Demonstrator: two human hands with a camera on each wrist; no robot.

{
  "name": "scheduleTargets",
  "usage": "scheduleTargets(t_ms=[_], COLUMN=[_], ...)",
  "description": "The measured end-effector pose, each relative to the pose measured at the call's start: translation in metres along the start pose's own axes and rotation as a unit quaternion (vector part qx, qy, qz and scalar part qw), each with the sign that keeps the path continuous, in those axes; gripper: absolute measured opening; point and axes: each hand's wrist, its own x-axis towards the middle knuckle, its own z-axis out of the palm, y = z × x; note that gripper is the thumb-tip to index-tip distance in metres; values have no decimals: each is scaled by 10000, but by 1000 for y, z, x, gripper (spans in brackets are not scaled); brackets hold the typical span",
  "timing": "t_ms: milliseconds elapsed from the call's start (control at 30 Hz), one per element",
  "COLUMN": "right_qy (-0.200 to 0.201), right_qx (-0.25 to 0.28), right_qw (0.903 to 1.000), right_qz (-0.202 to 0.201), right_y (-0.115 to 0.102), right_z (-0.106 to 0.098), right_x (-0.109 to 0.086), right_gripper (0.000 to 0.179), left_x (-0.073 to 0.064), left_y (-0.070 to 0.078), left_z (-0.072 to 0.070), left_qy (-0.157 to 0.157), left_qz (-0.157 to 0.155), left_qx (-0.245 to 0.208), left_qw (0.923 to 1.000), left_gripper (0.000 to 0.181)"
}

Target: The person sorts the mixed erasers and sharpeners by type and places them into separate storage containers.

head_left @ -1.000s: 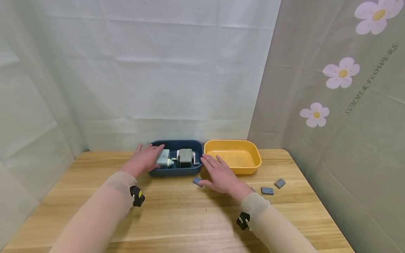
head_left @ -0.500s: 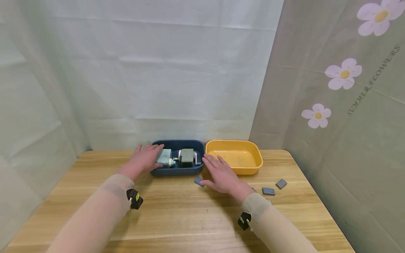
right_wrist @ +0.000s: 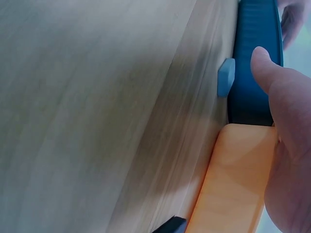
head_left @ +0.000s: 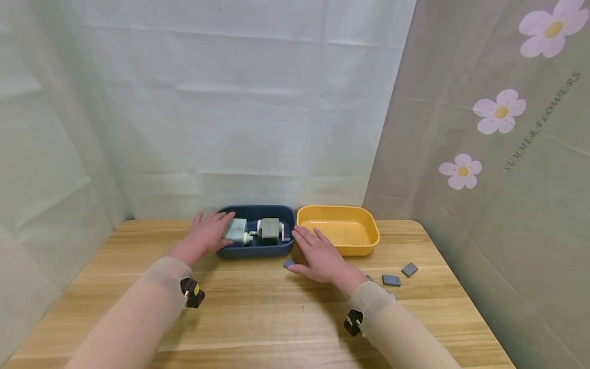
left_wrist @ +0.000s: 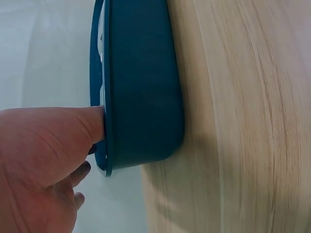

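My left hand (head_left: pixel 208 236) lies over the left end of a dark blue tray (head_left: pixel 258 250), fingers nearly straight, thumb reaching over the rim. Beside the thumb, in the tray, sits a pale blue-green boxy thing (head_left: pixel 237 230) with a cream knob; whether the hand touches it is hidden. To its right lies a dark grey-green hand-crank pencil sharpener (head_left: pixel 269 230) with a white crank. My right hand (head_left: pixel 321 258) is stretched out with straight fingers where the blue tray meets a yellow tray (head_left: pixel 355 250). By its thumb is a small grey-blue block (right_wrist: pixel 226 77).
More small grey blocks lie to the right, one block (head_left: pixel 391 280) near another block (head_left: pixel 409 269), and others partly behind the right wrist. The wooden table (head_left: pixel 258 318) ends against a pale curtain (head_left: pixel 239 102) at the back and a flowered curtain (head_left: pixel 530 215) at the right.
The left hand has drawn back very slightly to the left along the blue tray. The right hand and the things in the tray look the same; the head view has shifted a little.
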Motion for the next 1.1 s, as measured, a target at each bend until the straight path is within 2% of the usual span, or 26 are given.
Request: scheduleTargets(t_ms=[133, 333, 600, 700, 900, 1100], right_qy=[-29, 65, 2, -16, -25, 70], right_qx=[-15, 94, 8, -69, 23, 110], right_qw=[10000, 9998, 9998, 9998, 9998, 9996], right_qz=[-68, -137, -177, -164, -204, -237], right_y=[-4, -5, -5, -5, -5, -4], right_z=[-2, -1, 0, -2, -6, -5], right_x=[2, 3, 9, 10, 9, 5], right_gripper=[96, 96, 96, 96, 94, 92], left_x=[-4, -4, -4, -6, -7, -8], left_y=[-8, -18, -23, -16, 6, 28], left_z=[1, 8, 13, 9, 1, 6], left_qy=[73, 343, 568, 608, 705, 858], left_qz=[27, 235, 409, 466, 606, 682], left_qx=[43, 16, 79, 134, 252, 230], left_qw=[10000, 9991, 9975, 9970, 9954, 9937], left_gripper=[80, 78, 78, 75, 68, 67])
